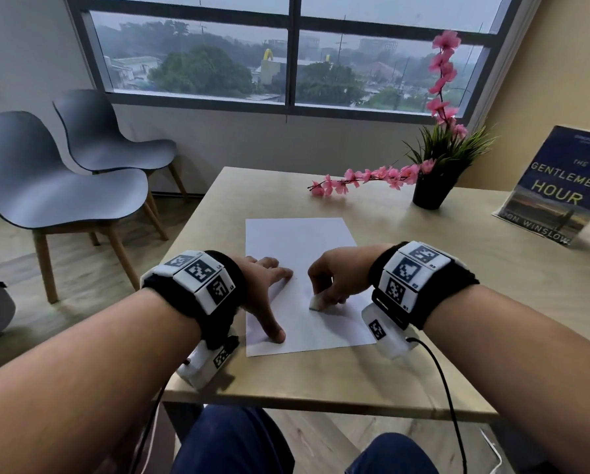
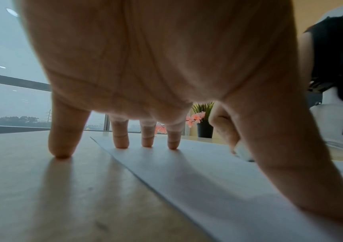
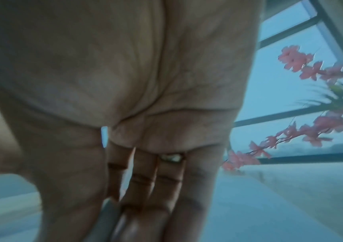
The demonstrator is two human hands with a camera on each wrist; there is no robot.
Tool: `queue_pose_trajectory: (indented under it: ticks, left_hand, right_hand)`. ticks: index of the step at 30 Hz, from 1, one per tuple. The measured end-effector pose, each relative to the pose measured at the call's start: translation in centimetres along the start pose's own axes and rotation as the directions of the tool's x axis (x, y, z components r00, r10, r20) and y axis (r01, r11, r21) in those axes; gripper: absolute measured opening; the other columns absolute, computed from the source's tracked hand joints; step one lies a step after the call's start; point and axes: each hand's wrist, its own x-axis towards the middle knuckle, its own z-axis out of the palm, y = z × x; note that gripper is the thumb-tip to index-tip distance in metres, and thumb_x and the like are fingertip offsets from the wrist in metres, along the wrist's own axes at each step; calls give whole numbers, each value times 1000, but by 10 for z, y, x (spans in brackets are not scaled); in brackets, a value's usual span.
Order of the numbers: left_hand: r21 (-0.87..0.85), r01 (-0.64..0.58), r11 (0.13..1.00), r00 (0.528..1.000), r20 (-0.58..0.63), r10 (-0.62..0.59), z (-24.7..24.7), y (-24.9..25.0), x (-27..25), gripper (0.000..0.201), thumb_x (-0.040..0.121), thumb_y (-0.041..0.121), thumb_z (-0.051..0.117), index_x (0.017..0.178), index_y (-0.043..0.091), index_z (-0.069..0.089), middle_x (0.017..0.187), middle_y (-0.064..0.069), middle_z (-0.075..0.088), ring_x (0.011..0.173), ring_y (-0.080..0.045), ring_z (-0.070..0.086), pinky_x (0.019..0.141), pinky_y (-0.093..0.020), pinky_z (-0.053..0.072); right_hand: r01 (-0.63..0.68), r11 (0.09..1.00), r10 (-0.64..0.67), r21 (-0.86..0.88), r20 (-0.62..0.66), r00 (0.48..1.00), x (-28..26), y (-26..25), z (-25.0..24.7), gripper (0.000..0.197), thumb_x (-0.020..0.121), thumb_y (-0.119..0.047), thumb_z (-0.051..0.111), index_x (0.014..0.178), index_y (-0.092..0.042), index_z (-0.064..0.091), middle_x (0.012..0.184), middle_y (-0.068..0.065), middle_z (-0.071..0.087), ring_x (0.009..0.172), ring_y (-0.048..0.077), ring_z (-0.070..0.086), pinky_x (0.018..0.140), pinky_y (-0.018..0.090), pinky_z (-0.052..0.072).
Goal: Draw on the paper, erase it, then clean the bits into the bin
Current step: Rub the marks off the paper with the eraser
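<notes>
A white sheet of paper [image 1: 300, 248] lies on the light wooden table [image 1: 423, 302] in front of me. My left hand [image 1: 269, 289] is spread flat, with straight fingertips [image 2: 121, 144] and thumb pressing the sheet's left part down; the little finger stands on the bare table. My right hand [image 1: 331, 278] pinches a small white eraser [image 1: 316, 302] and holds it against the paper near its middle. In the left wrist view the eraser [image 2: 244, 152] shows behind the thumb. The right wrist view is blurred; the fingers [image 3: 145, 188] point down together. No bin is in view.
A black pot of green grass with pink flower sprays [image 1: 430, 189] stands at the table's far right. A book [image 1: 560, 186] leans at the right edge. Two grey chairs [image 1: 57, 186] stand left of the table, under the window. Cables hang from both wrist cameras.
</notes>
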Motion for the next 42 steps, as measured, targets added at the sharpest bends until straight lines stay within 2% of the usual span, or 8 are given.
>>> queue_pose_trajectory:
  ticks: [4,9,13,20,28,34,39,42]
  left_hand:
    - [2,3,1000,1000,6,-3,-1,0,-1,120,59,69,73,149,40,0,160,9,-4,147,-22,5,117,-46,19]
    - [0,3,1000,1000,5,-3,-1,1,-1,119,61,69,73,150,39,-1,160,9,-4,147,-22,5,117,-45,18]
    - [2,5,1000,1000,5,-5,0,0,0,120,59,70,72,149,40,-1,160,9,-4,147,-23,5,117,-46,18]
    - [-20,-8,1000,1000,-8,8,0,-1,0,120,58,70,74,149,41,2,159,11,-2,147,-21,6,117,-46,20]
    - [-50,10,999,1000,3,-10,0,-4,0,120,58,69,74,149,41,2,160,11,-4,148,-21,2,117,-49,18]
    - [-50,15,999,1000,17,-14,-1,-2,1,120,58,69,74,149,41,0,160,10,-6,148,-21,0,118,-48,16]
    - [-43,21,999,1000,14,-21,0,-3,1,120,59,69,74,149,41,0,160,10,-7,148,-21,-1,118,-46,15]
    - [-45,21,999,1000,16,-20,0,-3,3,121,58,70,74,149,41,-1,160,10,-8,148,-21,-2,119,-47,13]
  right_hand:
    - [7,999,-5,31,-35,999,0,-1,3,23,84,-40,72,84,-18,62,73,-7,66,69,10,62,68,24,48]
    - [64,998,-65,20,86,994,-12,-6,7,29,80,-43,75,91,-17,69,74,-9,67,70,7,61,73,23,48]
    - [32,999,-32,4,-51,998,-2,-5,3,26,81,-43,74,89,-19,67,82,-1,71,73,11,63,78,31,52]
    - [68,995,-71,68,39,997,-12,-1,13,23,80,-47,73,82,-25,66,85,-3,74,71,5,61,76,27,47]
    - [-38,997,37,69,15,999,-15,17,6,25,80,-49,72,87,-26,64,75,-10,68,73,5,58,71,24,42]
    - [29,999,-30,37,39,999,-13,7,7,25,78,-42,77,87,-21,69,86,-4,70,72,7,58,66,21,44]
    - [29,999,-28,24,-64,998,-1,3,1,25,80,-41,74,93,-21,69,97,-5,71,87,12,60,76,27,47]
    - [38,999,-37,30,-34,999,-3,3,2,25,81,-40,74,93,-18,68,97,-3,72,80,8,58,69,23,44]
